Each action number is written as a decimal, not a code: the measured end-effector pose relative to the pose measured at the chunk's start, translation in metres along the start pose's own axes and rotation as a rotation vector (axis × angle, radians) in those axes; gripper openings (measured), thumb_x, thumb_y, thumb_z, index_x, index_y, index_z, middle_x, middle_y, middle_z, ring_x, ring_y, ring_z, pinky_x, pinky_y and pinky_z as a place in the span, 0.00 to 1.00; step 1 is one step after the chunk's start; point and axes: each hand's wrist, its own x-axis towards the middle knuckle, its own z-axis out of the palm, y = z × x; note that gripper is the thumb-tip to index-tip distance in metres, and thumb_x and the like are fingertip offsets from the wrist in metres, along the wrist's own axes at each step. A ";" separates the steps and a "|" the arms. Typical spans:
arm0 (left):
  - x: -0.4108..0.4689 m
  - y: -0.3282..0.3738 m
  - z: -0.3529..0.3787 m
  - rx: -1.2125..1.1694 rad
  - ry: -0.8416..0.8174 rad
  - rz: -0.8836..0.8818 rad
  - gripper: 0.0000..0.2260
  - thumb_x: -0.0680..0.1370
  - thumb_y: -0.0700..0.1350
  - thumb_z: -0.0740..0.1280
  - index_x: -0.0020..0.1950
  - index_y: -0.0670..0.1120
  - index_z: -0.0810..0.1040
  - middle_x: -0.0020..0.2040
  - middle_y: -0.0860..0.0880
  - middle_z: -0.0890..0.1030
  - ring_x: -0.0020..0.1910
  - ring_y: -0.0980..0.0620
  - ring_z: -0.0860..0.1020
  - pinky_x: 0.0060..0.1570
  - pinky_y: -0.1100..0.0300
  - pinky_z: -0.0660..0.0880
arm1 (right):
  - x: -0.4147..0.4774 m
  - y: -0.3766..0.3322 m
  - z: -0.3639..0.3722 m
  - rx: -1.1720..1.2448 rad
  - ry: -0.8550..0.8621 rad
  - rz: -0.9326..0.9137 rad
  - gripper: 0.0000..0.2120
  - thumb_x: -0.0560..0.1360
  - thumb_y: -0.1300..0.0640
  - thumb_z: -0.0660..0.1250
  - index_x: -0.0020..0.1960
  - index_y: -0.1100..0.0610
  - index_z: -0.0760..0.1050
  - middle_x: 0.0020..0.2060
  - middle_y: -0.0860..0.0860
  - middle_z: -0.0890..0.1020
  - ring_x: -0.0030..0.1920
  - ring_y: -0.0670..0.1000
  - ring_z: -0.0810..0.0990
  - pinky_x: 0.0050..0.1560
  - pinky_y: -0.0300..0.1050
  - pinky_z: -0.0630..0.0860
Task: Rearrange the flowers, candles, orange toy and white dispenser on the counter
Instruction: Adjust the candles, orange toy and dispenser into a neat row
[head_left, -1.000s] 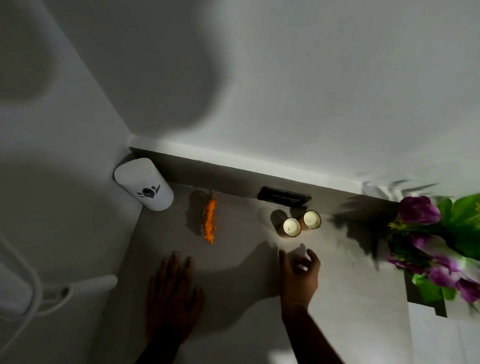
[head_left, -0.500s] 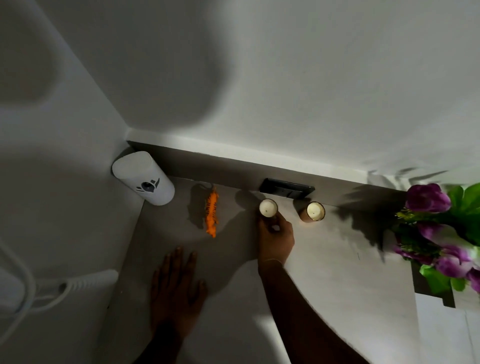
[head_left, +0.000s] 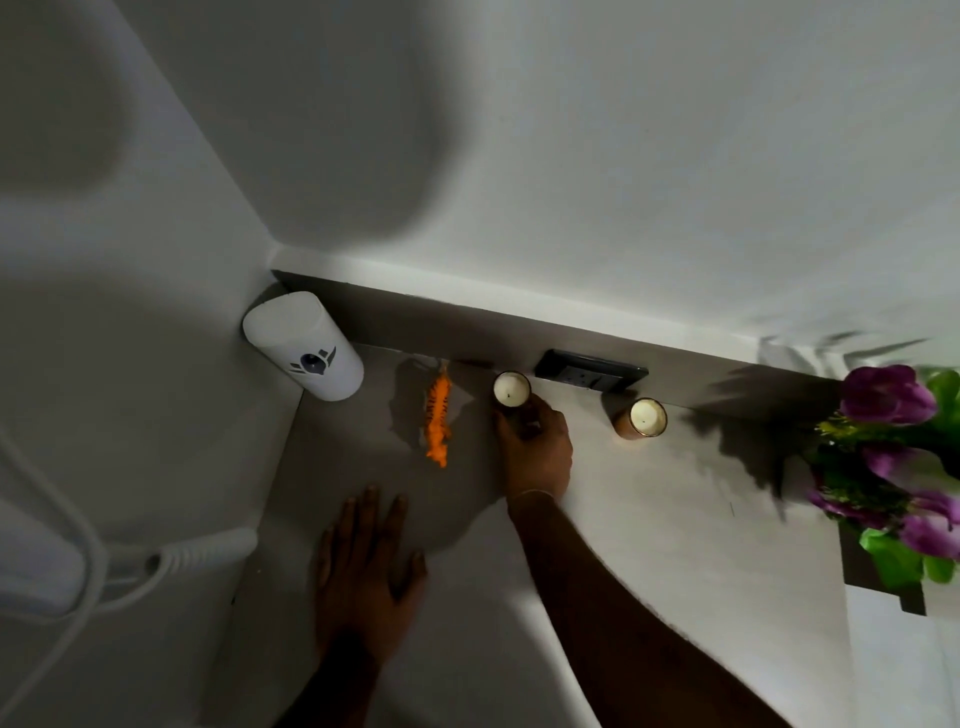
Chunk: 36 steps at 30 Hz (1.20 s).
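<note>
the right hand (head_left: 535, 447) is wrapped around the left candle (head_left: 511, 388), which stands on the table (head_left: 649, 519) against the back edge, just right of the orange toy (head_left: 438, 415). the left hand (head_left: 363, 566) lies flat and open on the table, holding nothing. the toy's long axis runs front to back, straight ahead of the left hand, which looks nearer to it. the other candle (head_left: 644, 418), the flowers (head_left: 893, 457) and the white dispenser (head_left: 304, 345) stand apart.
</note>
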 end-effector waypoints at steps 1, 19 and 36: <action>0.000 0.000 0.001 0.007 -0.007 -0.003 0.33 0.79 0.59 0.61 0.85 0.55 0.67 0.87 0.47 0.64 0.85 0.42 0.63 0.81 0.41 0.59 | 0.000 0.002 -0.001 0.048 -0.002 0.003 0.23 0.74 0.41 0.76 0.67 0.42 0.79 0.61 0.45 0.83 0.60 0.50 0.82 0.64 0.51 0.80; -0.002 -0.001 0.004 0.011 -0.007 -0.009 0.34 0.79 0.60 0.59 0.85 0.54 0.66 0.87 0.46 0.62 0.86 0.41 0.61 0.81 0.40 0.57 | 0.043 0.056 -0.108 0.019 0.267 0.234 0.32 0.70 0.38 0.77 0.70 0.38 0.70 0.60 0.47 0.85 0.59 0.54 0.84 0.70 0.54 0.76; 0.000 -0.012 0.015 -0.003 -0.010 0.012 0.36 0.80 0.61 0.62 0.87 0.58 0.59 0.90 0.48 0.55 0.88 0.44 0.55 0.82 0.39 0.58 | -0.025 0.028 -0.076 0.172 0.202 0.179 0.09 0.79 0.48 0.72 0.55 0.46 0.74 0.48 0.44 0.82 0.50 0.50 0.84 0.57 0.53 0.82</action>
